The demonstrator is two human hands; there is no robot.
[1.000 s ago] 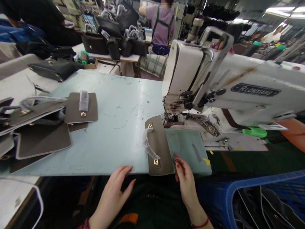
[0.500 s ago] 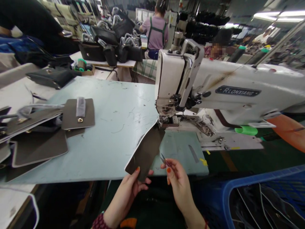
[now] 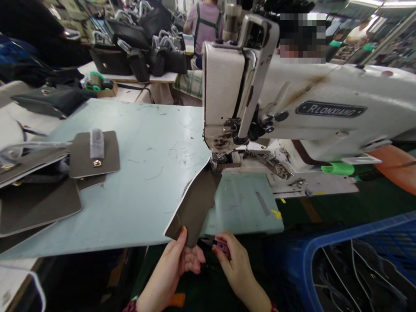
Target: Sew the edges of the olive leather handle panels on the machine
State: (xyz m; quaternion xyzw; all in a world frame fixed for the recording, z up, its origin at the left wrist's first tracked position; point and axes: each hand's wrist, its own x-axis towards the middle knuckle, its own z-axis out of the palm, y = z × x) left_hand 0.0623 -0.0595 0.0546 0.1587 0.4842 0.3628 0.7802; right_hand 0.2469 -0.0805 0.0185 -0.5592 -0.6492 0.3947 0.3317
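My left hand (image 3: 177, 264) pinches the near corner of a taupe leather panel (image 3: 195, 203), lifted and turned on edge, its far end still under the foot of the white sewing machine (image 3: 292, 108). My right hand (image 3: 235, 264) is closed on small thread snips (image 3: 214, 243), their tips right at the panel's near edge beside my left thumb. Both hands hover just off the front edge of the pale green table (image 3: 146, 173).
A stack of taupe panels with a clasp flap (image 3: 92, 149) lies at the table's left. A blue plastic crate (image 3: 344, 268) stands low at the right. Black bags (image 3: 136, 52) crowd a far bench, where a person in a purple shirt (image 3: 206, 21) sits facing away.
The panel lay flat a second ago; my left hand took it and lifted it on edge. My right hand brought the snips left to the panel's near edge.
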